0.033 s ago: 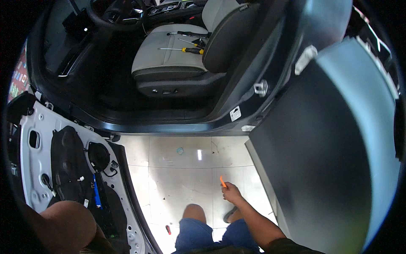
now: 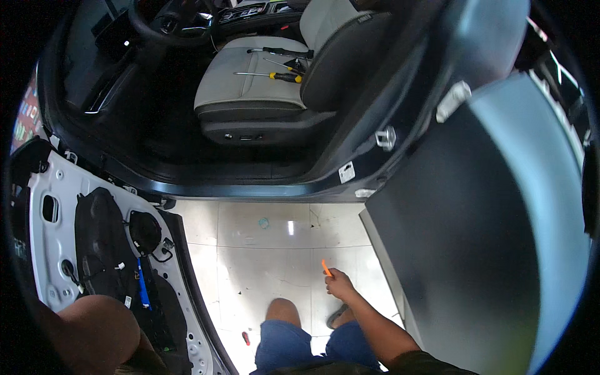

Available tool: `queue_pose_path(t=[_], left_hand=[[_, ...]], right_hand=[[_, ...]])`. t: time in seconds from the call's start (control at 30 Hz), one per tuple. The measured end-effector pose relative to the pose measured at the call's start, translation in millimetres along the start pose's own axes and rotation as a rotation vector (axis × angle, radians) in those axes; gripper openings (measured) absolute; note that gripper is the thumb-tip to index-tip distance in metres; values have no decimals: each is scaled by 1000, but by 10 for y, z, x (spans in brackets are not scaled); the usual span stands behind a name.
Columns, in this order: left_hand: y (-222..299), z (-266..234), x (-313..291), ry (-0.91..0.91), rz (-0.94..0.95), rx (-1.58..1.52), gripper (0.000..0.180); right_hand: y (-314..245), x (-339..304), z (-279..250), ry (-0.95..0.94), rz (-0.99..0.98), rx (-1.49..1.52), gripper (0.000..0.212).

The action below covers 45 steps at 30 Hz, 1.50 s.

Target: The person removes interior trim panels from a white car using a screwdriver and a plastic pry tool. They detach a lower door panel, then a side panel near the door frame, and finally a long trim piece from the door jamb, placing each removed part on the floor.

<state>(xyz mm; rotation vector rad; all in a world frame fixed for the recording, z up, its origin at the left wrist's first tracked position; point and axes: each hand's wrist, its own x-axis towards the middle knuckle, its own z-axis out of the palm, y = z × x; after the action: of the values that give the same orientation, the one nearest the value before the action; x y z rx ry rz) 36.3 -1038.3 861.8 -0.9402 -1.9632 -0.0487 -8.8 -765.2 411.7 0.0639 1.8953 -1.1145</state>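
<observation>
My right hand (image 2: 339,284) is closed around a thin orange plastic trim tool (image 2: 326,269) with a curved tip. It hangs low over the tiled floor, away from the car. At the lower left, part of my bent left arm (image 2: 100,331) shows large and close, in front of the front door; the left hand itself is out of sight. That open door has its bare white metal frame (image 2: 59,169) exposed, with a black covering (image 2: 100,231), a round black speaker (image 2: 145,231) and a blue strip (image 2: 144,284).
Screwdrivers, one with a yellow and black handle (image 2: 285,77), lie on the grey front seat (image 2: 228,62). The dark door sill (image 2: 250,189) runs across ahead. Another open door (image 2: 462,237) stands at the right. A small red object (image 2: 245,338) lies on the tiles (image 2: 262,269).
Very little differs. The whole view has shifted slightly, and my right hand with the orange trim tool appears a touch further left.
</observation>
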Motion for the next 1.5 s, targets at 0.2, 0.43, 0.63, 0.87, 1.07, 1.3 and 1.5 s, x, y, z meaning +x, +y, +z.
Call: queue_pose_path(t=[0.2, 0.43, 0.63, 0.87, 1.07, 1.3, 1.5], left_hand=[[-1251, -25, -488, 126, -506, 17, 43], [-985, 2032, -3320, -752, -1497, -661, 25], [-489, 2095, -2233, -822, -1075, -1288, 24], [-243, 2166, -927, -1443, -484, -1270, 34], [1243, 2153, -147, -1421, 137, -1069, 32], [4079, 1557, 714, -1402, 597, -1186, 29], [5925, 1294, 1186, -1454, 915, -1168, 31]], right_hand=[[-1092, 272, -28, 23, -107, -130, 28], [-2608, 645, 190, 246, -329, -263, 27], [-3098, -128, 377, 262, -233, -156, 25], [-2390, -1659, -237, 377, -107, 367, 31], [-201, -3285, 99, 1082, 151, 70, 32], [1892, -5430, 1531, 1300, 619, 556, 32], [2643, -6198, 1970, 1605, 605, 957, 31]])
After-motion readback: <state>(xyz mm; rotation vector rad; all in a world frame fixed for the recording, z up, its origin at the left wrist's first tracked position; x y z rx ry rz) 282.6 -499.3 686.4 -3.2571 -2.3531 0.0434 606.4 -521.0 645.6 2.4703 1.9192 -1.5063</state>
